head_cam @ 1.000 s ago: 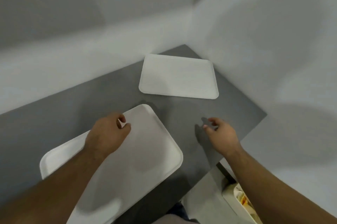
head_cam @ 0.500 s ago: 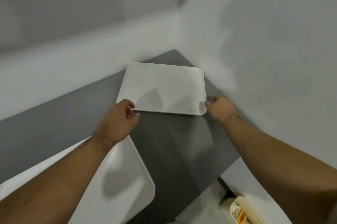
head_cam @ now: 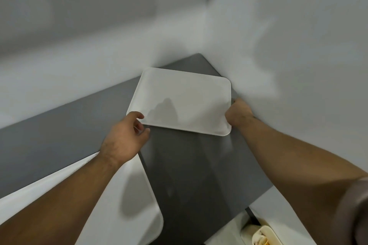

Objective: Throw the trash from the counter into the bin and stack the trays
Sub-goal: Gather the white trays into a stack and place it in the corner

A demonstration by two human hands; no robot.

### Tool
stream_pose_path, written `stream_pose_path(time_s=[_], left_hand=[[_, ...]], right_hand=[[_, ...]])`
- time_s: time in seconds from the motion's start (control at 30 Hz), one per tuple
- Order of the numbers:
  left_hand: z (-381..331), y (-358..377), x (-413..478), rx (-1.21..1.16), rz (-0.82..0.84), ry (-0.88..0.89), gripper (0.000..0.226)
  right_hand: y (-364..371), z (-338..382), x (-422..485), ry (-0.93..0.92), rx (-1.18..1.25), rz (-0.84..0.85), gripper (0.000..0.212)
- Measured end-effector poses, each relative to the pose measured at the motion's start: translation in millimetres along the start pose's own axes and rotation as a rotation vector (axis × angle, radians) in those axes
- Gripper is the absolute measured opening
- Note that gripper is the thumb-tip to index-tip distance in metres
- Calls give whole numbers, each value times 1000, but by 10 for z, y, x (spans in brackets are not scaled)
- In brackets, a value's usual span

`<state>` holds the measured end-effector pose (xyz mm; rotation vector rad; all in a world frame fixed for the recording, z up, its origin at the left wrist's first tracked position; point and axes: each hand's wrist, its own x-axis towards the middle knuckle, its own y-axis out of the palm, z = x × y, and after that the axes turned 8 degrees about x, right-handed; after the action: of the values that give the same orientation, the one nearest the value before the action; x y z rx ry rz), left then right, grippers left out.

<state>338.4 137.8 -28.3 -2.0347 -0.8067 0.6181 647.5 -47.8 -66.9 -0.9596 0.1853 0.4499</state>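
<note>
Far tray (head_cam: 185,101): white, rectangular, rounded corners, nothing on it. Lies in the far corner of the grey counter (head_cam: 195,165), where the two pale walls meet; its right short edge is close to the right-hand wall.

Left hand (head_cam: 124,139): at the tray's near left corner, fingers curled, thumb tip over the rim; whether it is actually gripping the rim cannot be told. Right hand (head_cam: 238,114): closed around the tray's right edge near the near right corner, fingers out of sight behind the rim, knuckles just beside the wall.

Near tray (head_cam: 137,211): second white tray, same kind, at the counter's near edge toward the left, partly covered by the left forearm and cut off by the frame. Bare surface, only the arm's shadow on it. Well apart from the far tray, dark counter between them.

Bin (head_cam: 267,231): pale container below the counter's right end, bottom right of view. Holds crumpled light material with a yellow-orange scrap; contents too small to name
</note>
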Motion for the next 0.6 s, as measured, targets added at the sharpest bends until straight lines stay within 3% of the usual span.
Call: stream_pose_path(time_s=[0.07, 0.17, 0.27, 0.37, 0.47, 0.6], left_hand=[[38, -8, -29, 5, 4, -6, 29], [95, -15, -110, 22, -6, -6, 24], [176, -27, -223, 33, -15, -25, 15], [321, -54, -359, 2, -1, -59, 2], [505, -105, -509, -137, -12, -128, 14], [751, -263, -669, -478, -92, -304, 26]], right_hand=[[-5, 61, -44, 14, 62, -4, 36], [25, 151, -185, -36, -88, 42, 36], [49, 198, -246, 82, 84, 6, 35], [65, 202, -332, -85, 35, -45, 37], [42, 234, -504, 59, 320, -153, 34], [92, 162, -700, 48, 220, -204, 36]])
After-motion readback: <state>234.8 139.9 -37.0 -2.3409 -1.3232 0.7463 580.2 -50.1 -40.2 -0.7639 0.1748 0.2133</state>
